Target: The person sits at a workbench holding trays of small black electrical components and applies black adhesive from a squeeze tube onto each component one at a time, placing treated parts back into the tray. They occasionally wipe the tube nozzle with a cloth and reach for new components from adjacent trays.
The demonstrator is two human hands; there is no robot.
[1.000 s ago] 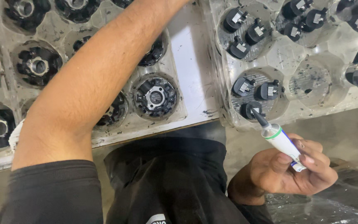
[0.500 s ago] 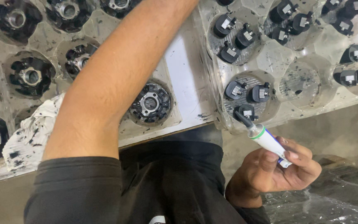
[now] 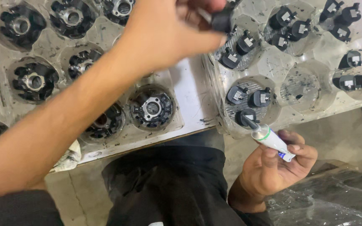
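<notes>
Fingers point(image 3: 197, 39) of the left hand point(image 3: 177, 29) pinch a small black plug point(image 3: 222, 20) above the right clear tray point(image 3: 311, 113) (motion blurs the grip). Right hand point(image 3: 273, 167), closed around a white tube point(image 3: 273, 141), rests its dark nozzle on a black plug in the tray's near pocket point(image 3: 252, 104). Left tray point(image 3: 189, 96) holds round black housings point(image 3: 151, 109).
</notes>
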